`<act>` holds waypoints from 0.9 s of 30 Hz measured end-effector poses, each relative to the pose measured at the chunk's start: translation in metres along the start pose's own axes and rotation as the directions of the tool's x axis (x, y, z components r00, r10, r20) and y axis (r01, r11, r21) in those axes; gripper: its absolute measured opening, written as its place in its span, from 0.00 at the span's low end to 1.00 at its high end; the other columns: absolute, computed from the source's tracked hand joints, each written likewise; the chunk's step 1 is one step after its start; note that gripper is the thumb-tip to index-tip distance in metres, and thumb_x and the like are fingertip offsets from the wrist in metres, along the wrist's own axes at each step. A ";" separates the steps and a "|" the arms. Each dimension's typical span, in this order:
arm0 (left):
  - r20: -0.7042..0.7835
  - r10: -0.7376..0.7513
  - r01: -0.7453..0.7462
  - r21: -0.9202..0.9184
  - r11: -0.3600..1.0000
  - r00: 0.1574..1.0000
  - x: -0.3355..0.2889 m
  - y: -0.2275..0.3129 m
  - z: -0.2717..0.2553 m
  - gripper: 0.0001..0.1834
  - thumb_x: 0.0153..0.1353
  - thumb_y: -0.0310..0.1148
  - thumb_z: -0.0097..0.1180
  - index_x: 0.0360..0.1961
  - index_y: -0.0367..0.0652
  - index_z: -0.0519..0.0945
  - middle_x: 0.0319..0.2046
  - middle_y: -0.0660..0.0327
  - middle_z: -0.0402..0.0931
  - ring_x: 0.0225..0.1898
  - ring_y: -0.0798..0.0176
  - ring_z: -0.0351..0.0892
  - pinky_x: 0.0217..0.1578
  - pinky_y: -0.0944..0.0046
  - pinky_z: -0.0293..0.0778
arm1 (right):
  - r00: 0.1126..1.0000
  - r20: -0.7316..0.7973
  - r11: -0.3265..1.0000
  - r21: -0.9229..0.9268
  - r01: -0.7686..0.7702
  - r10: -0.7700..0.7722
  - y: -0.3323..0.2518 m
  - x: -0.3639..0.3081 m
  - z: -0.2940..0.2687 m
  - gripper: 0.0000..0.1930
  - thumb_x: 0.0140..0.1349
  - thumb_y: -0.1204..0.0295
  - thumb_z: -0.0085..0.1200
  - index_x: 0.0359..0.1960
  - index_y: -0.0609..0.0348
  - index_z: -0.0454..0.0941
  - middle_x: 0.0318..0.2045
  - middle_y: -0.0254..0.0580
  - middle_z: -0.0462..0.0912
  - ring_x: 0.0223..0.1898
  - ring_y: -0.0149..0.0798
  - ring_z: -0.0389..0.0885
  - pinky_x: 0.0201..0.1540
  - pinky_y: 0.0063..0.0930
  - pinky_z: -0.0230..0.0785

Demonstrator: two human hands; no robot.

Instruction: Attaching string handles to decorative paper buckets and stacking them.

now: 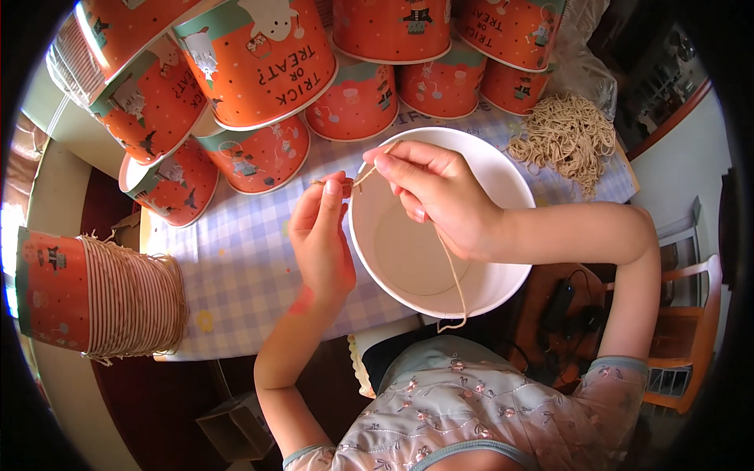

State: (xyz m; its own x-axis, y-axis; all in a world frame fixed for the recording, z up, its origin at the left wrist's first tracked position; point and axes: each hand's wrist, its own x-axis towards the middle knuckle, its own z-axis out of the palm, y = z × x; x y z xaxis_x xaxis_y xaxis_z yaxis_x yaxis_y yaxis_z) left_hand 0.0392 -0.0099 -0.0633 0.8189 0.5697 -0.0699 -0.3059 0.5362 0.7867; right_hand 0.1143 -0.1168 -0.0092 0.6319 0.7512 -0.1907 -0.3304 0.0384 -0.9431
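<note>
Both my hands are raised over the near-left part of a white paper bucket [499, 184], whose open mouth faces me. A thin beige string [453, 271] runs between them. My right hand [444, 184] pinches the string between thumb and forefinger, and one loose end hangs from it across the bucket's mouth to the near rim. Thumb and fingertips of my left hand [320, 228] are closed on the string at the bucket's left rim. Between the hands the string crosses in a small loop or knot, too fine to make out fully.
Orange buckets with Halloween figures [255, 67] are piled along the table's far side. A stack of buckets with string handles [51, 290] lies at the left edge. A tangled heap of string [567, 137] sits far right by a clear plastic bag [585, 71]. A wooden chair [679, 345] stands right.
</note>
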 end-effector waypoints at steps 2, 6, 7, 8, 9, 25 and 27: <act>0.071 0.207 -0.212 0.077 0.974 0.976 0.000 -0.005 -0.004 0.08 0.52 0.28 0.44 0.32 0.36 0.71 0.31 0.61 0.69 0.35 0.71 0.66 0.36 0.73 0.62 | 0.985 0.028 0.981 -0.092 0.173 -0.172 -0.001 0.003 0.001 0.09 0.54 0.68 0.42 0.31 0.59 0.71 0.20 0.27 0.64 0.14 0.17 0.55 0.15 0.09 0.48; 0.091 0.336 -0.345 0.125 0.930 0.938 0.001 -0.005 -0.005 0.07 0.52 0.25 0.44 0.32 0.34 0.71 0.31 0.60 0.69 0.35 0.69 0.66 0.37 0.73 0.62 | 0.958 0.102 0.933 -0.221 0.284 -0.267 -0.004 0.008 -0.003 0.08 0.52 0.69 0.44 0.29 0.60 0.72 0.23 0.29 0.67 0.15 0.17 0.58 0.16 0.10 0.51; 0.119 0.344 -0.358 0.121 0.926 0.931 0.002 -0.003 -0.004 0.07 0.51 0.24 0.44 0.32 0.34 0.71 0.31 0.59 0.70 0.34 0.69 0.67 0.36 0.73 0.62 | 0.941 0.146 0.912 -0.240 0.333 -0.305 -0.005 0.008 -0.002 0.07 0.51 0.70 0.46 0.28 0.60 0.73 0.25 0.30 0.69 0.16 0.17 0.60 0.17 0.10 0.53; 0.146 0.353 -0.370 0.116 0.922 0.924 0.003 -0.002 -0.003 0.07 0.51 0.24 0.44 0.32 0.34 0.71 0.30 0.59 0.70 0.33 0.69 0.67 0.36 0.72 0.63 | 0.921 0.191 0.888 -0.256 0.381 -0.340 -0.006 0.009 -0.002 0.07 0.50 0.71 0.47 0.28 0.61 0.73 0.26 0.31 0.70 0.16 0.18 0.62 0.18 0.10 0.55; 0.147 0.351 -0.369 0.116 0.922 0.925 0.003 -0.001 -0.003 0.07 0.51 0.24 0.44 0.32 0.34 0.71 0.30 0.59 0.70 0.33 0.69 0.67 0.36 0.72 0.63 | 0.921 0.189 0.889 -0.256 0.380 -0.340 -0.006 0.010 -0.003 0.07 0.50 0.71 0.47 0.28 0.61 0.73 0.26 0.31 0.70 0.16 0.18 0.62 0.18 0.10 0.55; 0.262 0.389 -0.433 0.139 0.890 0.883 0.008 0.007 -0.007 0.05 0.48 0.22 0.48 0.27 0.32 0.71 0.24 0.60 0.70 0.28 0.70 0.69 0.31 0.73 0.66 | 0.648 0.500 0.497 -0.416 0.761 -0.574 -0.011 0.028 -0.013 0.04 0.45 0.78 0.51 0.24 0.61 0.74 0.28 0.35 0.68 0.28 0.24 0.66 0.27 0.13 0.60; 0.276 0.368 -0.422 0.173 0.890 0.888 0.007 0.009 -0.007 0.05 0.48 0.22 0.48 0.27 0.32 0.71 0.24 0.61 0.70 0.28 0.71 0.68 0.30 0.74 0.65 | 0.655 0.507 0.502 -0.421 0.755 -0.560 -0.013 0.029 -0.014 0.04 0.44 0.78 0.52 0.24 0.61 0.74 0.27 0.35 0.68 0.30 0.25 0.66 0.29 0.14 0.61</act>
State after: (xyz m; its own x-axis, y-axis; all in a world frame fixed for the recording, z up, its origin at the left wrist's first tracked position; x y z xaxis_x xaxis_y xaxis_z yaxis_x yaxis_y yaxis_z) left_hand 0.0389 0.0039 -0.0608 0.7487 0.5313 0.3963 -0.5340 0.1293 0.8355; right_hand 0.1470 -0.1044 -0.0064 0.2437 0.8046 0.5415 0.6068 0.3091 -0.7323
